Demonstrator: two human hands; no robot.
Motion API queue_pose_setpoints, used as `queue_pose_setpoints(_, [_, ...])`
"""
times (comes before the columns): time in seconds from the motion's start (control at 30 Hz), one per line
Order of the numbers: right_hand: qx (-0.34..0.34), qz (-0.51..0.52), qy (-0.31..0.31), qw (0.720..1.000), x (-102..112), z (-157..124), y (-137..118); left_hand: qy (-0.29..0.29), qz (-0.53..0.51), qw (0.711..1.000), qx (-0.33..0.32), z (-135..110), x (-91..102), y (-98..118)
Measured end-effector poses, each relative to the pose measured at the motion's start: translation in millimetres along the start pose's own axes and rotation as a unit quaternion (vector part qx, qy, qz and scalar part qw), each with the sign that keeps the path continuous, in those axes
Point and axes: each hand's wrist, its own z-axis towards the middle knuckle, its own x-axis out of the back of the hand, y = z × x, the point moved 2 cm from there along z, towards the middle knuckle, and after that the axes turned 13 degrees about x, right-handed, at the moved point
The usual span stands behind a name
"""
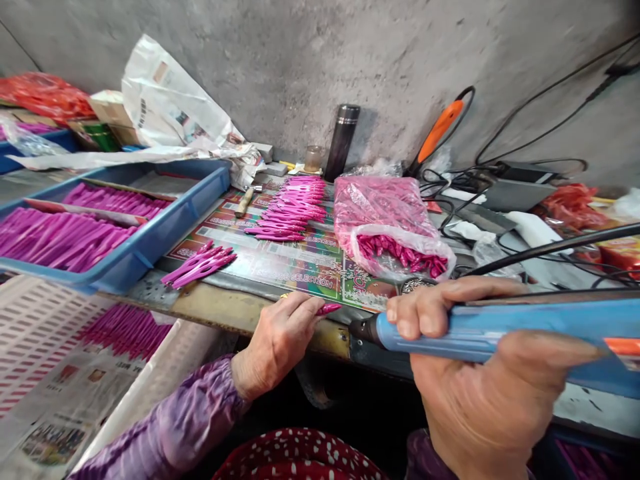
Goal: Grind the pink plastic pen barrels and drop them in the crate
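Holds one pink stick [330, 309] in the left hand [276, 341], pinched in curled fingers; bares one pointed end to the right, at the front edge of the bench [215, 308]. Grips one blue tool [450, 333] in the right hand [480, 407], with fingers wrapped closely around the body; aims one black nozzle [364, 329] left, just beside the stick's end but apart from it.

On the bench, two groups of like sticks: one small pile [200, 265], overlapping, exact count unclear; one large stack [290, 212] behind and to the right, too dense to count. Right of the stack, one clear bag [383, 207] with many more at its mouth. At left, one blue tray [135, 259] with two heaps, one either side of one divider [90, 211]; below, one basket [45, 333] with one heap on newspaper [75, 400]. By the wall: one dark flask [343, 141], one small jar [314, 159] to its left, one orange-handled tool [440, 131] to its right.
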Motion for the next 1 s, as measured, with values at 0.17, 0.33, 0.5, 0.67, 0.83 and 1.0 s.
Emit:
queue_pose_setpoints(0.17, [0.017, -0.039, -0.027, 0.999, -3, -1, -7, -0.065, -0.158, 0.96, 0.221, -8, 18.9, 15])
queue_pose_setpoints(0.33, [0.015, -0.037, -0.061, 0.997, -7, -6, -7, -0.192, -0.371, 0.775, 0.475, -24, 26.2, 24])
queue_pose_setpoints(0.5, [0.005, -0.042, -0.077, 0.996, -12, -12, -5, -0.205, -0.448, 0.656, 0.572, -43, 21.7, 27])
queue_pose_setpoints(0.67, [-0.006, -0.042, -0.094, 0.995, -17, -14, -4, -0.162, -0.514, 0.586, 0.605, -53, 15.2, 34])
queue_pose_setpoints(0.83, [0.011, -0.061, -0.107, 0.992, -17, -17, 0, -0.136, -0.565, 0.507, 0.637, -49, 10.1, 40])
queue_pose_setpoints(1.0, [0.018, -0.039, -0.142, 0.989, -19, -20, 2, -0.128, -0.577, 0.477, 0.65, -46, 4.9, 41])
